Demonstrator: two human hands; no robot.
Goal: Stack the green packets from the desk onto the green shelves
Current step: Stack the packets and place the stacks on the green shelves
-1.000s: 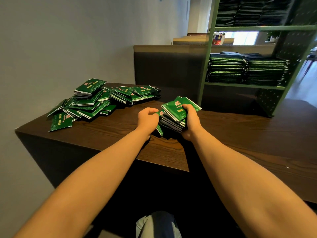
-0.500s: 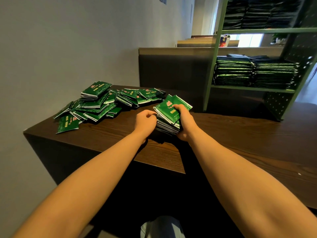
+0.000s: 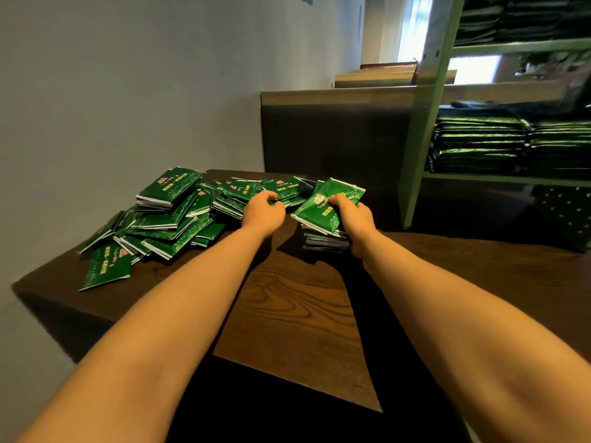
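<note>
Two large surfaces define the work area: the dark wooden desk (image 3: 297,314) and, standing on its far right end, the green shelves (image 3: 425,123).

1. Shelves. The middle level carries flat shelved stacks (image 3: 479,145) of green packets, set side by side. The level above is also loaded. This indicates the task is partly complete and shows the target arrangement: packets laid flat with edges aligned.

2. Loose pile (image 3: 166,219). It lies on the far left of the desk, against the wall (image 3: 128,91), well apart from the shelves. The packets overlap at mixed angles and several are tilted on their neighbours. One single packet (image 3: 107,266) lies alone at the near edge of the pile.

3. Gathered stack (image 3: 323,219). It rests on the desk between the pile and the shelves, its top packet turned askew. Collecting a batch here probably reduces the number of trips to the shelf.

4. Right hand (image 3: 355,219). It grips the gathered stack, with the thumb laid across the top packet and the fingers wrapped down the right side. The likely purpose is to clamp the slippery packets so the batch does not slide apart.

5. Left hand (image 3: 263,214). It is at the near right edge of the loose pile with the fingers curled downward. Whether they have closed on a packet cannot be determined.
</note>
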